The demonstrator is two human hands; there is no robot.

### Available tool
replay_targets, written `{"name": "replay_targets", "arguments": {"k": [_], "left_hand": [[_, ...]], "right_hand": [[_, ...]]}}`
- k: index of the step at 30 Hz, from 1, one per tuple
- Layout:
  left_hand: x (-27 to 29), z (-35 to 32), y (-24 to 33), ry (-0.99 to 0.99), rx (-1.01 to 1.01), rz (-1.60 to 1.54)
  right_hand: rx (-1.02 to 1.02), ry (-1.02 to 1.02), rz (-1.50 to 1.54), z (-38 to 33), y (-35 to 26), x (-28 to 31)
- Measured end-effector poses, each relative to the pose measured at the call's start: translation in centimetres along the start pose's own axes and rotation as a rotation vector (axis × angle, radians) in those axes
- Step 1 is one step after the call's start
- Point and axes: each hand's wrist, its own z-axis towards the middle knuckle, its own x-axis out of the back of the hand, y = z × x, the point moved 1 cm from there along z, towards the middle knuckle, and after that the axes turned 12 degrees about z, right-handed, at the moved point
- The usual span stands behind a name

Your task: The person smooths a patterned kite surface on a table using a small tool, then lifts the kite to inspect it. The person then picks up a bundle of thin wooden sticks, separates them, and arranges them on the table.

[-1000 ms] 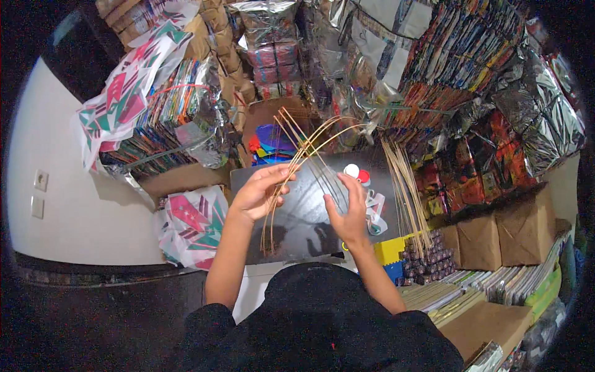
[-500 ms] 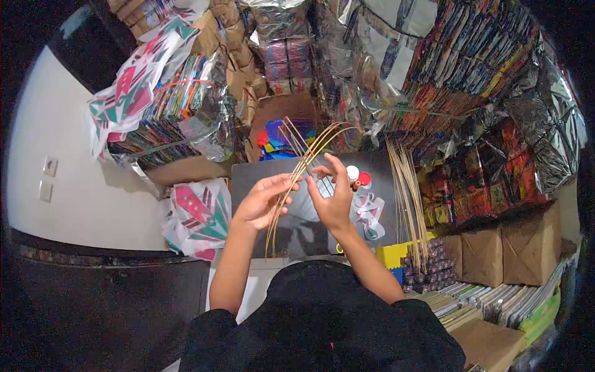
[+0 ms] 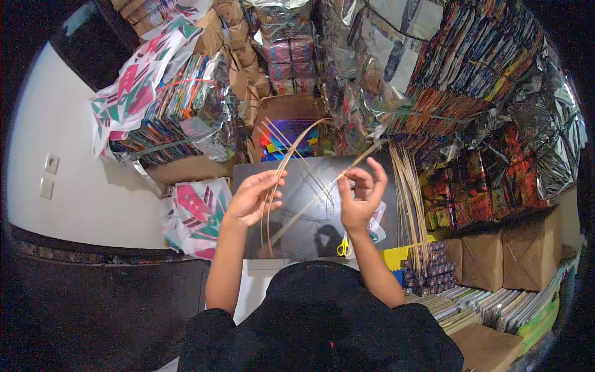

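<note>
My left hand (image 3: 255,198) holds a small bunch of thin bent bamboo sticks (image 3: 277,180) that arc up over a dark board (image 3: 310,239). My right hand (image 3: 361,197) pinches one single thin stick (image 3: 310,208) between thumb and fingertips; that stick slants down to the left across the board. Both hands hover just above the board, a hand's width apart. A bundle of straight bamboo sticks (image 3: 410,204) lies along the board's right edge, close to my right hand.
Yellow-handled scissors (image 3: 343,247) lie on the board's near edge. A cardboard box of coloured paper (image 3: 291,133) stands behind the board. Stacks of patterned kites (image 3: 161,111) and foil-wrapped packs (image 3: 496,105) crowd left, back and right. Brown boxes (image 3: 508,260) sit at the right.
My right hand has drawn one stick away from the bunch and moved right. The view has tilted slightly, so the board sits lower in the picture.
</note>
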Motion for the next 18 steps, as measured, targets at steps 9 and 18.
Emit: {"name": "replay_targets", "arguments": {"k": [9, 18], "left_hand": [[2.4, -0.4, 1.5, 0.000, -0.089, -0.113], [3.1, -0.1, 1.8, 0.006, -0.099, -0.133]], "right_hand": [[-0.104, 0.211, 0.115, 2.8, -3.0, 3.4], [0.036, 0.204, 0.043, 3.7, -4.4, 4.2]]}}
